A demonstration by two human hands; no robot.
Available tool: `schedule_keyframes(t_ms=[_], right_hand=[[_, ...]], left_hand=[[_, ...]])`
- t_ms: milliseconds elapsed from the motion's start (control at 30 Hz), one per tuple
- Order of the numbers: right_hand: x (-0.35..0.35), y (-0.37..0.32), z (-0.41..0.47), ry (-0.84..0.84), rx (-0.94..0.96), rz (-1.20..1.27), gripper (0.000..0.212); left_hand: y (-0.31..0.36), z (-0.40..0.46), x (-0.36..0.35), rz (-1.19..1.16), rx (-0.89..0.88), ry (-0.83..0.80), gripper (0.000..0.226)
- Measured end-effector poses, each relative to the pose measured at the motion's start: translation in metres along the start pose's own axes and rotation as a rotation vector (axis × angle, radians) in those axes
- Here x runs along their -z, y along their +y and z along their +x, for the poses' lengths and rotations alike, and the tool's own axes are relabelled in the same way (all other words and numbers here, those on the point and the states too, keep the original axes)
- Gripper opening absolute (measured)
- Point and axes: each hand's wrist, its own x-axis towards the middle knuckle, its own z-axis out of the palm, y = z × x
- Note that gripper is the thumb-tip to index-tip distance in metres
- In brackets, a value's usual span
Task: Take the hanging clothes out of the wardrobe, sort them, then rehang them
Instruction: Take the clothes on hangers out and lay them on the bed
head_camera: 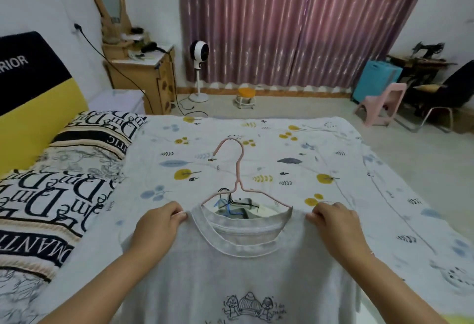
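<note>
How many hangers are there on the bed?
1. A pink hanger sits in the white T-shirt's neck, hook lying on the bed. Others may be hidden underneath.

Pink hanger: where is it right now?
In the head view, the pink hanger lies mid-bed, hook pointing away, its shoulders inside the white T-shirt collar, between the left hand and right hand.

I see both forearms reaching forward from the lower corners, angled inward, with the wrists roughly level and well apart. My left hand [160, 223] lies knuckles-up with its fingers curled down and the fingertips bunched at the far edge, a closed pinching grip on cloth. My right hand [333, 222] mirrors it on the other side, knuckles up, fingers curled and pinching at their tips, thumb hidden beneath.
</note>
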Motion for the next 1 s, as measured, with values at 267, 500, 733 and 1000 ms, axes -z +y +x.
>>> schedule_keyframes(t_ms=[267,500,733,1000], right_hand=[[-0.124,0.027,0.118,-0.174,-0.021,-0.086,0.023],[-0.247,0.051,0.16,-0.351,-0.165,0.037,0.022],[-0.322,0.066,0.146,-0.513,-0.141,0.059,0.028],[-0.322,0.057,0.118,-0.706,-0.03,-0.005,0.034]], left_hand=[[-0.037,0.097,-0.111,0.237,0.068,-0.004,0.026],[-0.088,0.144,-0.21,0.319,0.214,-0.146,0.024],[-0.128,0.133,-0.275,0.214,0.29,-0.349,0.038],[-0.131,0.1,-0.279,0.429,0.194,-0.764,0.061]])
